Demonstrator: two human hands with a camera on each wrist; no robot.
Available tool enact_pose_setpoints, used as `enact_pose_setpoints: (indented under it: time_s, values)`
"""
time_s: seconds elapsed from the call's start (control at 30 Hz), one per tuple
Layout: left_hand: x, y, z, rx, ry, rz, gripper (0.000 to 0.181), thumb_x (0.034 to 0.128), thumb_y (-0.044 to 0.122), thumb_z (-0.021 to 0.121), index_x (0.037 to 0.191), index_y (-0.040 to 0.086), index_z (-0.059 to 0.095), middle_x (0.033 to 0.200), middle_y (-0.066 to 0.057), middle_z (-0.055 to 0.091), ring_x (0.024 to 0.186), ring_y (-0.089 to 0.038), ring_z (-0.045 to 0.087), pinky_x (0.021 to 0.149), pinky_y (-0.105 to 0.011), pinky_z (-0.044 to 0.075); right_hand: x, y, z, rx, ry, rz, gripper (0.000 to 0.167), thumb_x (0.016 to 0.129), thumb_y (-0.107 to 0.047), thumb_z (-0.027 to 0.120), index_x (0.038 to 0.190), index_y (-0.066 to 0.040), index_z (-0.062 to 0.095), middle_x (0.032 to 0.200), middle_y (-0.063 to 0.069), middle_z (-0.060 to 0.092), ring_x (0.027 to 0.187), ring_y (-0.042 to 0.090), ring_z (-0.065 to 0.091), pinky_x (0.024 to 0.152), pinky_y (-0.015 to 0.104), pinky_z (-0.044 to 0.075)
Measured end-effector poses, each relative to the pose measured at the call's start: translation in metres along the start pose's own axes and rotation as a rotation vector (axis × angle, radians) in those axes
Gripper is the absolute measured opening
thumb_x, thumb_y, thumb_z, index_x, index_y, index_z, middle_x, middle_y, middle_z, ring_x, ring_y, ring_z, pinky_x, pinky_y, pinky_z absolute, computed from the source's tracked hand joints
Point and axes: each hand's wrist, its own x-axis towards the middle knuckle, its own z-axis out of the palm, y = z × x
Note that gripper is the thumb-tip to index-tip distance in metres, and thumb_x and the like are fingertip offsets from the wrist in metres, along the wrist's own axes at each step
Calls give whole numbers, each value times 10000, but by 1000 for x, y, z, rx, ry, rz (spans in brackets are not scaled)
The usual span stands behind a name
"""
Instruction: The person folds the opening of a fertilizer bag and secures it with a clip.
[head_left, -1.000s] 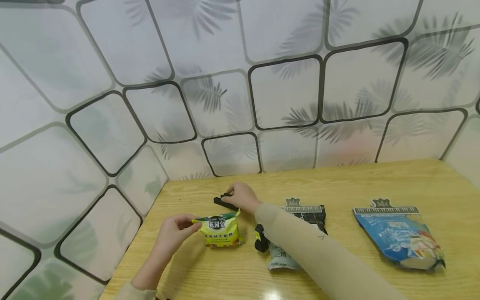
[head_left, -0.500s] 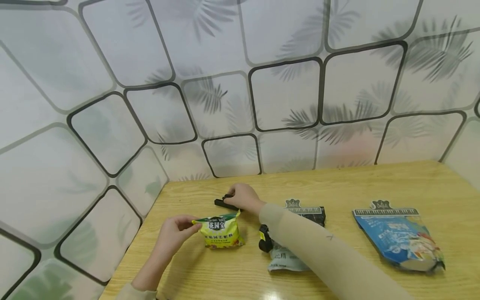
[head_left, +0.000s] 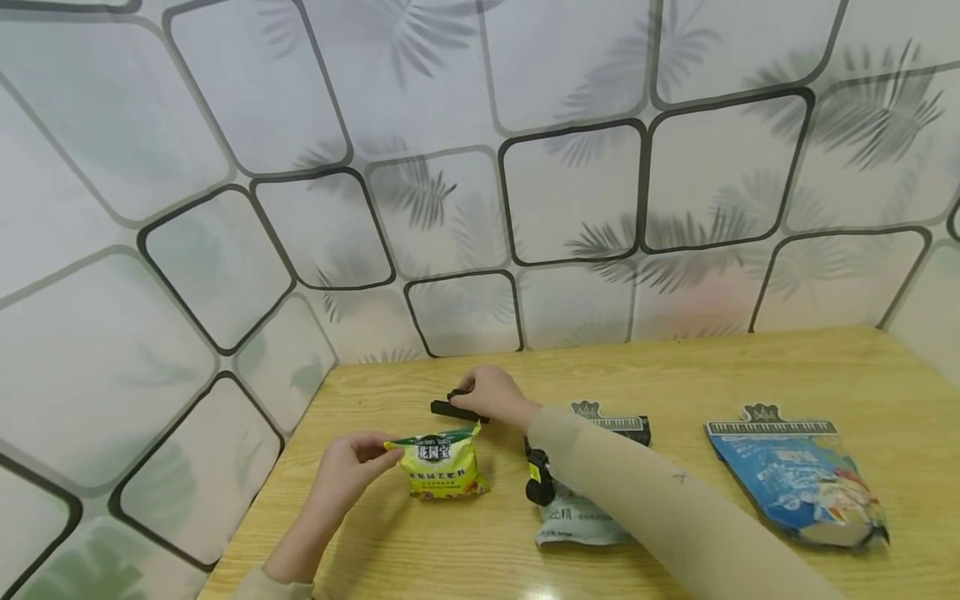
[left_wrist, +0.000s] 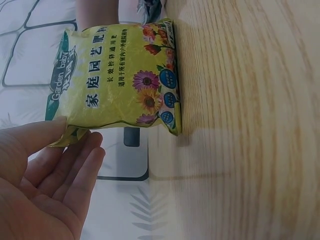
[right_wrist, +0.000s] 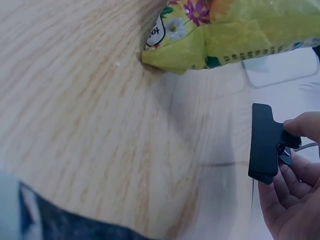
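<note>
My left hand (head_left: 347, 468) pinches the upper left corner of a yellow fertilizer bag (head_left: 442, 471), which stands upright on the table. In the left wrist view the bag's front (left_wrist: 110, 80) shows printed flowers, and the thumb lies over its corner. Just behind the bag, my right hand (head_left: 495, 395) holds a black bulldog clip (head_left: 456, 410) above the table. Seen from the right wrist, thumb and fingers pinch the handles of the clip (right_wrist: 262, 145); its long jaw edge points away from the palm, apart from the bag.
A grey-and-black bag (head_left: 581, 521) with a piano-patterned clip lies partly under my right sleeve (head_left: 652, 500). Farther right lies a blue bag (head_left: 802, 479) with a matching clip (head_left: 772, 423). Patterned walls (head_left: 570, 304) border the wooden table (head_left: 375, 542) at the back and left.
My right hand has shifted very slightly to the right with the bulldog clip, and the right forearm has moved rightward, uncovering more of the grey bag. My left hand and the fertilizer bag hold still.
</note>
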Motion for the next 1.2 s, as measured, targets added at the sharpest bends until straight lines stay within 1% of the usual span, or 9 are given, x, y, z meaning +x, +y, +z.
enact_pose_setpoints:
  time_s: [0.17,0.27,0.43,0.57,0.73,0.83,1.0,1.1,1.2]
  values:
    - [0,1,0,-27,-4,-12,143,948,67,795,1053,-29,802,997,-101,806,853,-114,719,759,-222,591,-4,-5,-3,7,-12,-11,200,951,-237,800,1066,-73,801,1083,74,789,914,188,724,824,354,633]
    - [0,1,0,-39,-4,-15,143,947,58,791,1051,-39,798,973,-93,803,837,-111,713,737,-203,577,-8,-8,-5,5,-19,-23,195,943,-224,808,1056,-65,805,1073,81,792,933,203,730,837,366,639]
    - [-1,0,1,-37,2,-15,140,943,57,794,1046,-37,797,959,-90,802,833,-114,710,741,-206,577,-11,-10,-7,15,-31,-27,197,943,-230,809,1060,-72,808,1084,78,788,1005,229,725,900,399,634]
    - [-1,0,1,-29,5,-10,138,941,62,798,1043,-31,797,951,-89,802,833,-115,715,746,-201,576,-15,-11,-11,33,-46,-22,207,947,-240,810,1080,-82,806,1116,76,782,1053,246,723,926,410,631]
    - [-2,1,1,-38,3,-8,143,952,66,787,1056,-33,792,964,-97,806,848,-131,733,766,-223,598,-16,-12,-15,19,-59,-38,234,955,-262,813,1114,-91,806,1153,83,778,1087,250,720,950,412,627]
    - [-2,1,2,-47,5,-12,138,956,56,779,1057,-38,788,952,-100,805,843,-138,738,771,-233,607,-19,-13,-17,7,-66,-56,238,961,-261,805,1122,-86,803,1151,92,777,1081,251,720,947,408,628]
    - [-1,0,3,-66,3,-21,147,956,42,772,1064,-57,780,956,-106,803,834,-130,732,751,-197,592,-25,-16,-21,-11,-71,-99,216,968,-230,788,1112,-69,803,1110,86,783,1023,216,723,902,375,634]
    - [-1,-1,3,-73,4,-25,147,956,34,769,1070,-59,779,967,-110,802,832,-118,730,752,-185,589,-29,-18,-22,-8,-78,-101,225,969,-227,788,1124,-65,801,1112,88,784,1023,220,724,900,379,635]
    - [-1,-1,3,-69,1,-12,153,959,39,768,1077,-58,778,972,-116,802,827,-108,732,765,-207,602,-30,-18,-22,4,-88,-97,234,968,-234,795,1131,-66,800,1119,93,784,1040,239,726,913,392,634]
